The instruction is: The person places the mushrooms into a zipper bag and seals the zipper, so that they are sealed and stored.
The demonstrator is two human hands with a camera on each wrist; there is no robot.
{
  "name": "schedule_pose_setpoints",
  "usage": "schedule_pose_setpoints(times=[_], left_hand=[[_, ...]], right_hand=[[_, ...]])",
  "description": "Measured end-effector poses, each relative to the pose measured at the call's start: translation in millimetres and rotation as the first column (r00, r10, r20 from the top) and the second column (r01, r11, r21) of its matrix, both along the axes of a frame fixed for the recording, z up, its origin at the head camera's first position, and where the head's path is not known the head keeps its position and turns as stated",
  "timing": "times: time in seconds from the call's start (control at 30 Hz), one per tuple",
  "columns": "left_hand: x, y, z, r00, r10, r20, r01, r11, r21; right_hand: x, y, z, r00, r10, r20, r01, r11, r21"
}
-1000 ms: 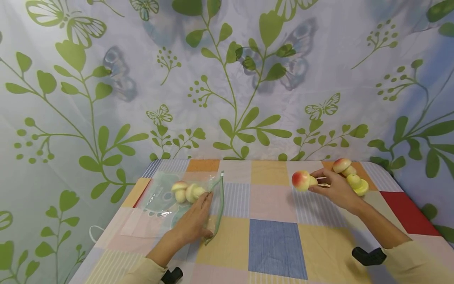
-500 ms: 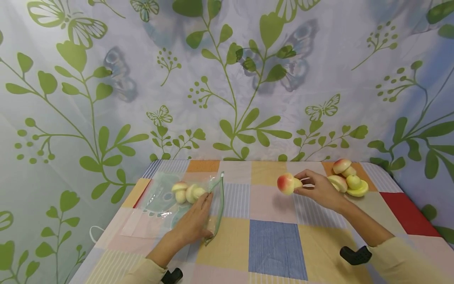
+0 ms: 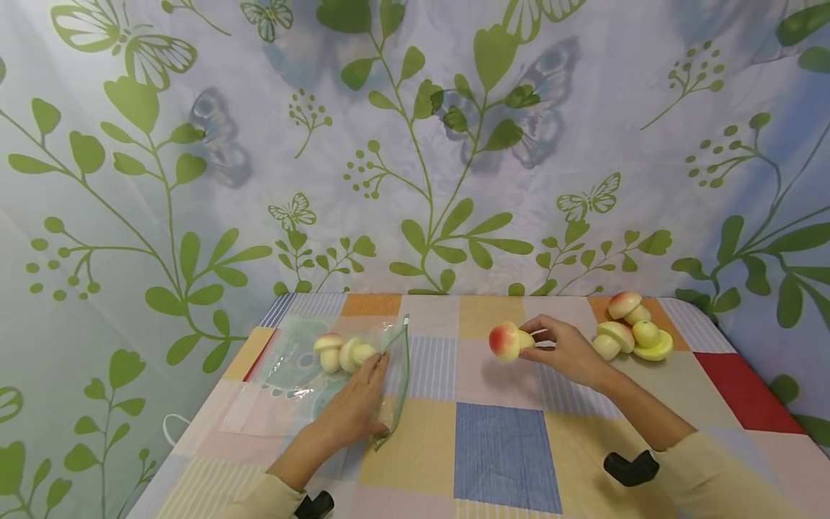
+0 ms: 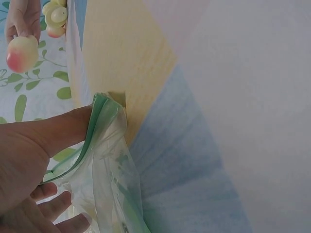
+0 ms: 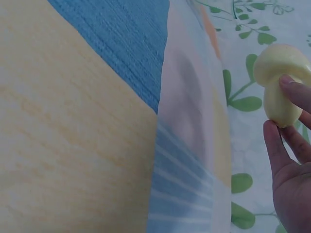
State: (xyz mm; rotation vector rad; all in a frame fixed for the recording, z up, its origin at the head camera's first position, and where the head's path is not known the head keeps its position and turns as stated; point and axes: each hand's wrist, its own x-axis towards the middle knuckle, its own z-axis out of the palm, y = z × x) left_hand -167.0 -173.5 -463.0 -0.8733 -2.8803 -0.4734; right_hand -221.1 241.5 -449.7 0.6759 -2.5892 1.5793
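Observation:
In the head view a toy mushroom with a red-and-cream cap is held above the table by my right hand. Its pale stem is pinched between thumb and fingertips, seen closely on the mushroom in the right wrist view. My left hand lies at the mouth of a clear zip bag on the left. Its thumb and fingers are spread in the mouth, parting the green zip edge in the left wrist view. Inside the bag lie two mushrooms, close together beyond the left fingertips.
Three more toy mushrooms cluster at the table's back right: a red-capped one, a cream one and a yellow one. A patchwork cloth covers the table. Behind it hangs a leaf-printed curtain.
My right hand has carried the mushroom leftward, away from the cluster, uncovering the cream mushroom there. The left hand and the bag have stayed in place.

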Motion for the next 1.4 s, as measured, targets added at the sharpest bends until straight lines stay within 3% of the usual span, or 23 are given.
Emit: schedule_pose_setpoints(times=[0.43, 0.67, 0.9, 1.4], left_hand=[[-0.1, -1.0, -0.3, 1.0, -0.007, -0.004, 0.007, 1.0, 0.007], [-1.2, 0.1, 0.6, 1.0, -0.007, 0.003, 0.007, 1.0, 0.004], [-1.8, 0.4, 0.2, 1.0, 0.009, 0.023, -0.009, 1.0, -0.009], [-0.3, 1.6, 0.4, 1.0, 0.015, 0.013, -0.015, 1.0, 0.023]], right_hand=[[-2.6, -23.8, -4.2, 0.998, 0.064, 0.002, -0.064, 0.997, -0.033], [-8.5, -41.0, -14.1, 0.996, 0.089, 0.025, -0.088, 0.995, -0.055], [-13.5, -66.3, -26.5, 0.985, 0.167, 0.03, -0.165, 0.984, -0.068], [-15.7, -92.9, -26.2, 0.982, 0.18, 0.055, -0.177, 0.983, -0.051]])
